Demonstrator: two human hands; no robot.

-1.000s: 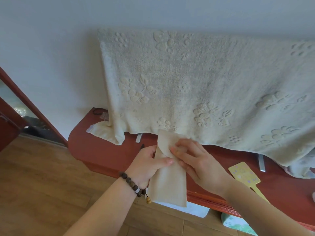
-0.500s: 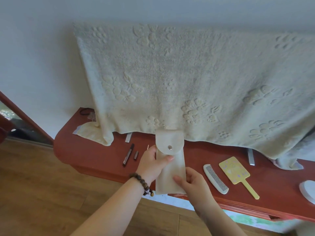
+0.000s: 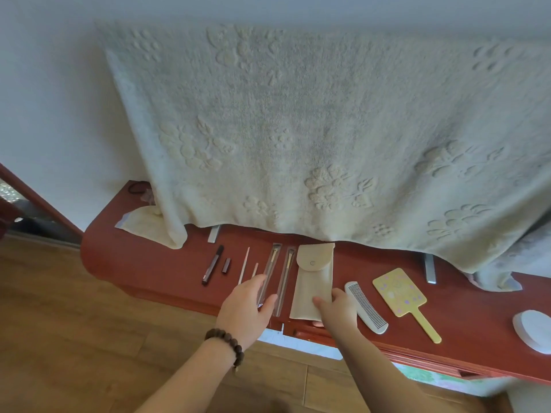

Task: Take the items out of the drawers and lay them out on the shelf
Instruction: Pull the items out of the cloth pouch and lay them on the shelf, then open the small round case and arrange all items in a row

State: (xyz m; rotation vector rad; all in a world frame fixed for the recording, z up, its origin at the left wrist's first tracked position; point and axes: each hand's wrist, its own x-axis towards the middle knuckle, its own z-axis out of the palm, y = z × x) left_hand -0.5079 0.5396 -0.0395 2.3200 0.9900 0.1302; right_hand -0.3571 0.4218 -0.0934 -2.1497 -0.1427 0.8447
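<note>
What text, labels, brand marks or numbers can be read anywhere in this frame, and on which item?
None can be read.
Yellow hand mirror: pale printed shapes on its back, too blurred to tell whether any are letters.
Beige snap pouch: plain, only a snap button.
White comb: no marking visible.
Cream towel: embossed flowers, no words.

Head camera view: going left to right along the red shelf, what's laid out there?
Dark pen → its small cap → thin pale stick → two sleeved brushes → cream pouch → white comb → yellow hand mirror → white oval object.
</note>
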